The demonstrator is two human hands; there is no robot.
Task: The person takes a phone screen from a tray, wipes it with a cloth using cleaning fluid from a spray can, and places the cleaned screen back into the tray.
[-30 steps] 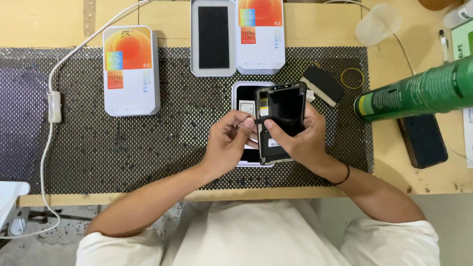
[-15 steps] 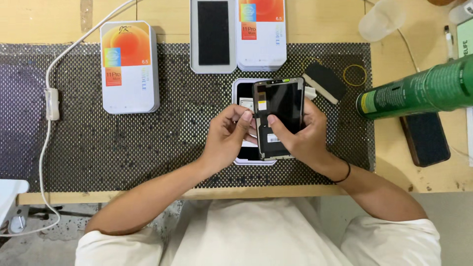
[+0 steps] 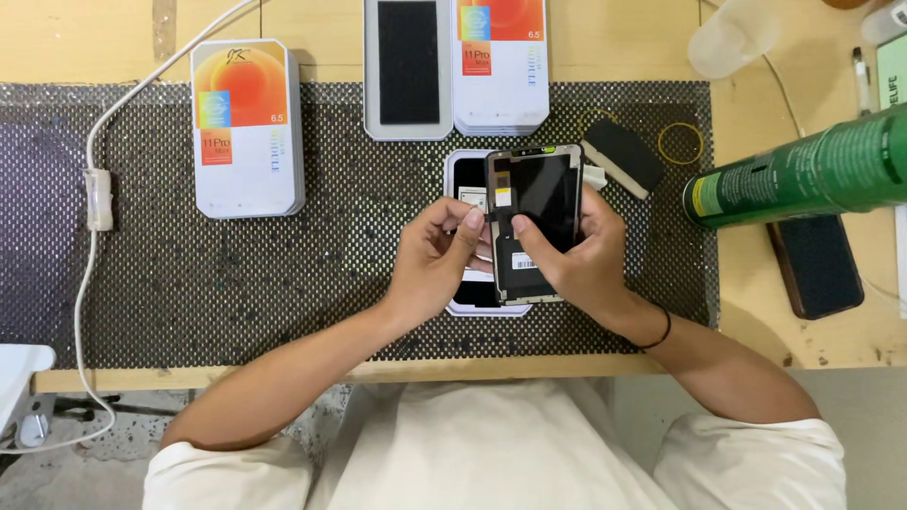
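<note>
My right hand (image 3: 590, 260) holds a black phone screen panel (image 3: 535, 203) upright by its lower part, its back side toward me. My left hand (image 3: 436, 260) pinches at the panel's left edge, thumb and forefinger touching near a small flex cable. Under both hands a white tray (image 3: 463, 170) with a dark inset lies on the black mesh mat (image 3: 283, 283).
A white box with an orange print (image 3: 246, 127) lies at the mat's upper left. An open white tray with a black pad (image 3: 408, 66) and another printed box (image 3: 501, 61) sit at the top. A green can (image 3: 803, 175), dark phone (image 3: 817, 264), black sponge (image 3: 622, 156), rubber band (image 3: 680, 144) and white cable (image 3: 94, 189) lie around.
The screen panel has tilted slightly more upright in my right hand. My left fingers have shifted up along its left edge.
</note>
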